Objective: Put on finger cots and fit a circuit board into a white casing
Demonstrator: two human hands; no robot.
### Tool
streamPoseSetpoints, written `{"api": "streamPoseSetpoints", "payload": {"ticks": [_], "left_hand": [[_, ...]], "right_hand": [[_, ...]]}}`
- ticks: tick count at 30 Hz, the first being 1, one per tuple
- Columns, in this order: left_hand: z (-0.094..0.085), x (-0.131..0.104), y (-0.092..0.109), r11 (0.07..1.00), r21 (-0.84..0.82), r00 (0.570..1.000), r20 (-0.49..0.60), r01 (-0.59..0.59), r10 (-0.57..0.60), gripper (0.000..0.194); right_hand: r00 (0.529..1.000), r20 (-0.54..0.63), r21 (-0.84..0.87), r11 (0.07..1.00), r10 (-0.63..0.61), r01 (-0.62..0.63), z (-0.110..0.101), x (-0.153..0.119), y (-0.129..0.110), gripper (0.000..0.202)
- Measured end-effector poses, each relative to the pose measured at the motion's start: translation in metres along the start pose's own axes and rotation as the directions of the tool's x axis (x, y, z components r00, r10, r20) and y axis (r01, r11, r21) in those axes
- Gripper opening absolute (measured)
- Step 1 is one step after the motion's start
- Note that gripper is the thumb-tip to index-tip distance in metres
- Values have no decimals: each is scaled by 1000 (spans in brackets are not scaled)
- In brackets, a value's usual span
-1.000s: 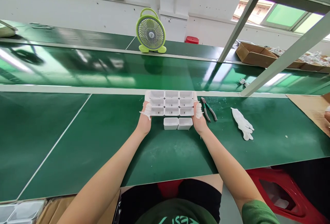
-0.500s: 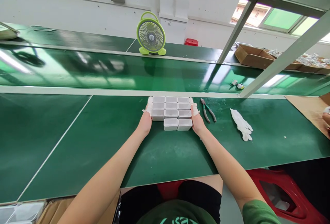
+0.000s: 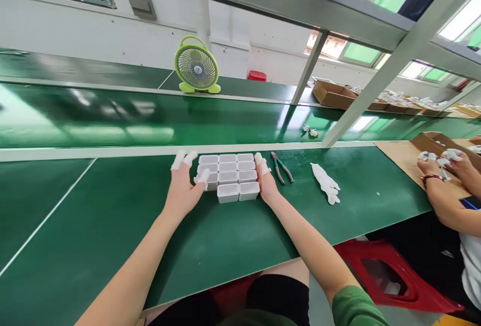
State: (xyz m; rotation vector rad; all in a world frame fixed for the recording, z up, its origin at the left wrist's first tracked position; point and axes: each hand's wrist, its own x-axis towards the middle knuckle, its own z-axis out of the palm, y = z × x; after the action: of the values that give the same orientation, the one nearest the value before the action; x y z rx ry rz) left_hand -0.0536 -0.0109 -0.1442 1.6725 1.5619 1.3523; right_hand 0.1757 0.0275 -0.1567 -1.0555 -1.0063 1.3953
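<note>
Several small white plastic boxes (image 3: 227, 173) sit packed in rows on the green bench (image 3: 112, 216), with two more (image 3: 239, 192) in front of them. My left hand (image 3: 184, 186) lies at the block's left side, fingers spread, thumb touching a box; white cots cover its fingertips. My right hand (image 3: 265, 181) rests against the block's right side, its fingertips also covered in white.
Pliers (image 3: 281, 168) and a white glove (image 3: 326, 183) lie right of the boxes. A green fan (image 3: 196, 69) stands beyond the conveyor belt (image 3: 150, 115). A co-worker's hands (image 3: 443, 166) handle white parts over cardboard at right. A slanted metal post (image 3: 361, 100) rises from the bench.
The block of boxes has been set down on the bench. My left hand has opened and drawn away from its side. The view has swung right, showing the co-worker.
</note>
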Motion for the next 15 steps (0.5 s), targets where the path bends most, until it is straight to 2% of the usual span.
{"api": "streamPoseSetpoints", "payload": {"ticks": [3, 5, 7, 11, 15], "left_hand": [[-15, -4, 9, 926, 343, 982, -45, -155, 181, 41], [-20, -4, 10, 866, 449, 970, 5, -220, 243, 31], [-22, -2, 7, 815, 511, 960, 102, -275, 260, 25], [-23, -1, 4, 756, 577, 947, 254, -310, 195, 22], [-25, -3, 17, 720, 635, 935, 352, -279, 52, 21]], "right_hand": [[999, -44, -30, 999, -25, 23, -9, 4, 3, 88], [997, -62, -56, 997, -48, 44, -14, 7, 6, 90], [995, -69, -90, 994, -72, 65, -16, 8, 9, 90], [988, -85, -190, 975, -130, 112, -19, 8, 8, 81], [972, -114, -341, 927, -204, 154, -40, 31, -19, 70]]}}
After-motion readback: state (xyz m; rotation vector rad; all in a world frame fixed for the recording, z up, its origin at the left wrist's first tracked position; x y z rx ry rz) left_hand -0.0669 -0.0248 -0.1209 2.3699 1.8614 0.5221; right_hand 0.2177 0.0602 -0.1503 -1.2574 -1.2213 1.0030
